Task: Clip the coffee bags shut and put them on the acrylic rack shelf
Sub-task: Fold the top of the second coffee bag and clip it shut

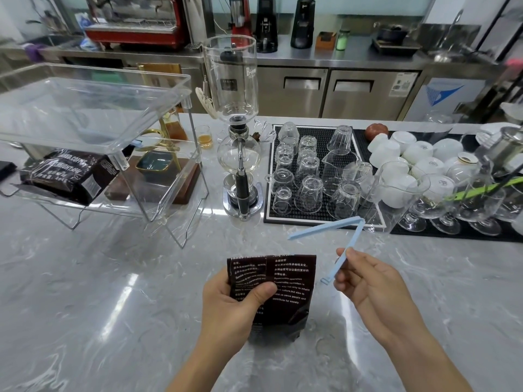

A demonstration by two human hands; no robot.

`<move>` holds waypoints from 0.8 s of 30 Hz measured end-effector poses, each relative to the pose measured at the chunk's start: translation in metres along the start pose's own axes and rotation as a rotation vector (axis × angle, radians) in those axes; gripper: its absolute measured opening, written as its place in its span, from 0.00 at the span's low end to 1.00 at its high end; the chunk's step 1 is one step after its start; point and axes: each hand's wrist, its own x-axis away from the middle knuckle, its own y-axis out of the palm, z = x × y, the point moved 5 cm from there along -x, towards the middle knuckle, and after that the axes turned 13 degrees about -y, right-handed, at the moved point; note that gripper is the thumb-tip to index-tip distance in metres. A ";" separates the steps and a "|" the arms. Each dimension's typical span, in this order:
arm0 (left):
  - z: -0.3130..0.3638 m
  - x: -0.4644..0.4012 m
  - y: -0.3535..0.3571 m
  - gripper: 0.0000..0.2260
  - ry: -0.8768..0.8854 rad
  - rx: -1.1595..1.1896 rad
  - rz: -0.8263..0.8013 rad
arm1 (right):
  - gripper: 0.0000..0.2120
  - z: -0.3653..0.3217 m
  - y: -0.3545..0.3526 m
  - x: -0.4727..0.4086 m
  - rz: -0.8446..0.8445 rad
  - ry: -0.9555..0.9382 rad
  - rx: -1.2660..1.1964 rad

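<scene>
The left hand (237, 304) is gripping a dark brown glossy foil coffee bag (283, 290) printed with white text, thumb pressing across its front, and is holding it upright on the grey marbled stone bench (99, 292) close to the person. The right hand (370, 287) is pinching one arm of a pale blue plastic sealing clip (339, 236), which is hanging open in a V just above and to the right of the bag's flattened top edge, not touching it.

The foil is looking thin, crinkly and slick, so the bag is likely to slide under a loose grip; its lower part is bulging with contents, and the flattened top edge seems the sensible place for the clip. The clip is appearing light and stiff, hinged at the far end, and probably needing a firm squeeze at the free ends to latch.

A second dark coffee bag (68, 174) is lying flat on the lower shelf of the clear acrylic two-tier rack (158, 176) at the left. Upturned glass cups (308, 176) are sitting on a black ribbed mat (318, 131) nearby.
</scene>
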 end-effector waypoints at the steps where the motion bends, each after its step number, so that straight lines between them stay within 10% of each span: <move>1: 0.000 0.000 0.000 0.15 0.000 -0.002 0.004 | 0.09 0.001 0.001 0.001 -0.004 0.013 -0.024; 17: -0.001 0.000 -0.001 0.13 0.010 -0.018 0.006 | 0.06 -0.003 0.012 0.024 -0.110 0.104 -0.138; 24: 0.003 0.003 0.000 0.11 0.029 -0.053 -0.026 | 0.21 0.010 0.021 0.025 -0.105 0.004 -0.168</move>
